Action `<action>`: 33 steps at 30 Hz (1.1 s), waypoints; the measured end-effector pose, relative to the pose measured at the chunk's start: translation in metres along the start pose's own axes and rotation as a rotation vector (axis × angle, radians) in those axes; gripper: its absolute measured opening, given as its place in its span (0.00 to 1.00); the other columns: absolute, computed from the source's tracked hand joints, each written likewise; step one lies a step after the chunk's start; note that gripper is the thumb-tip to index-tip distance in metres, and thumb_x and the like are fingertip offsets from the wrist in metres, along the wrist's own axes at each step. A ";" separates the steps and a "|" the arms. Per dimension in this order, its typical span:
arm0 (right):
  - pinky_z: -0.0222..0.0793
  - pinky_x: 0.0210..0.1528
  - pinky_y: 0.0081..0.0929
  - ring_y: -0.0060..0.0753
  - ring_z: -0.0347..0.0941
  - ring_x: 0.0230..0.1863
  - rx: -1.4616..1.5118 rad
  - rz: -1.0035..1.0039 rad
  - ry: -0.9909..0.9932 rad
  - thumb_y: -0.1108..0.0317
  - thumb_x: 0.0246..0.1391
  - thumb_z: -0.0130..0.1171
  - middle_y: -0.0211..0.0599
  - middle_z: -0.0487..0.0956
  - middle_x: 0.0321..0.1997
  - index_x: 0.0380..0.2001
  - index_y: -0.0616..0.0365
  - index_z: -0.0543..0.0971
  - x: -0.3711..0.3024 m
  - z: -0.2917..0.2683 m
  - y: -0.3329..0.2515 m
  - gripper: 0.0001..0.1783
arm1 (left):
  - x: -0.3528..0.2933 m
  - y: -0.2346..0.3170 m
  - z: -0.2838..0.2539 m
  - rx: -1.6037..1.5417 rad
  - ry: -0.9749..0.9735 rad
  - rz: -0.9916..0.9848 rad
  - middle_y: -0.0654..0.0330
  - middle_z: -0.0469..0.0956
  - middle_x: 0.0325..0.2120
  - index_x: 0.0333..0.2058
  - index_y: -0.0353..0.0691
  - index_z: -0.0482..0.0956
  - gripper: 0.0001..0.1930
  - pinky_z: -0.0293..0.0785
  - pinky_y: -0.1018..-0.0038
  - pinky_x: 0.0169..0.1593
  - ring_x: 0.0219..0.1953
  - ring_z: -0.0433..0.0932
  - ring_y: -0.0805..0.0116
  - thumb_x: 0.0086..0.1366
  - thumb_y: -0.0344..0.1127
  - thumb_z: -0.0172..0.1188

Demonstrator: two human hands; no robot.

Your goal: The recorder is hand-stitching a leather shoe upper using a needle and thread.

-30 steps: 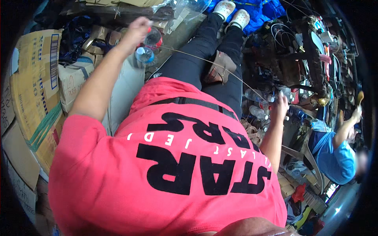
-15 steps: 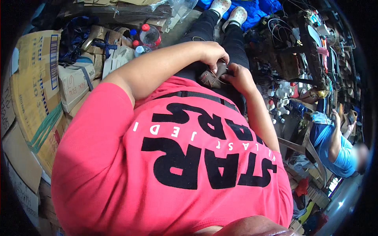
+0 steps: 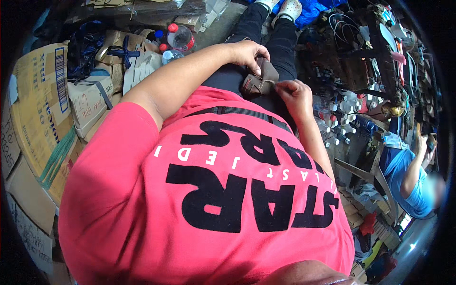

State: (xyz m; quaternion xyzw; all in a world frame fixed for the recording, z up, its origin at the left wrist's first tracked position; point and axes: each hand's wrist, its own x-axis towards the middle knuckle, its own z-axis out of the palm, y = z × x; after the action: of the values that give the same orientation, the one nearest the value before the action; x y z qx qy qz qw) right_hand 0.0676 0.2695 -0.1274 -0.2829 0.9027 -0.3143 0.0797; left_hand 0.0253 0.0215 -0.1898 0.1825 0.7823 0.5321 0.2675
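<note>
A dark brown leather piece, which looks like a shoe upper with stitching along its near part, rests over my lap between my hands. My left hand grips its left far edge, the thumb on top and the fingers curled around behind. Just right of the piece, my right hand is closed in a pinch. A thin pale thread runs from the leather toward those fingertips. Whether a needle is also in the pinch is too small to make out.
Cardboard boxes are stacked at my left. Plastic bottles stand beyond my left forearm. On the right are a cluttered workbench and several small bottles. A co-worker in a blue shirt sits at the far right, holding a shoe-like item.
My right hand has drawn away from the leather piece, to the right and slightly nearer, with the thread between. My left hand has shifted a little left, and more of the leather shows.
</note>
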 end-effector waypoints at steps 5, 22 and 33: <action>0.70 0.32 0.28 0.36 0.76 0.28 0.099 0.076 -0.042 0.65 0.45 0.68 0.39 0.78 0.25 0.32 0.53 0.85 0.012 0.001 0.001 0.09 | 0.000 0.007 -0.001 0.034 -0.003 -0.018 0.66 0.77 0.31 0.49 0.40 0.77 0.30 0.70 0.76 0.39 0.34 0.71 0.76 0.43 0.29 0.76; 0.72 0.36 0.31 0.41 0.78 0.32 0.006 0.084 -0.152 0.65 0.45 0.67 0.42 0.79 0.29 0.33 0.53 0.85 0.021 -0.004 -0.009 0.10 | 0.004 0.005 0.003 0.024 -0.009 -0.017 0.65 0.77 0.33 0.50 0.39 0.75 0.30 0.71 0.75 0.39 0.36 0.72 0.75 0.44 0.27 0.74; 0.67 0.41 0.22 0.24 0.71 0.36 0.415 0.122 -0.323 0.71 0.49 0.66 0.30 0.76 0.32 0.37 0.56 0.85 0.033 0.007 0.034 0.09 | 0.004 0.003 0.004 -0.033 -0.025 -0.046 0.66 0.75 0.30 0.47 0.37 0.75 0.30 0.68 0.76 0.36 0.32 0.69 0.76 0.43 0.27 0.75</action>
State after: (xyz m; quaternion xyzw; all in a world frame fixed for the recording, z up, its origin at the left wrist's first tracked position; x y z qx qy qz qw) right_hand 0.0272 0.2687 -0.1528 -0.2519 0.8099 -0.4380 0.2980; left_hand 0.0249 0.0277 -0.1893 0.1665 0.7740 0.5364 0.2925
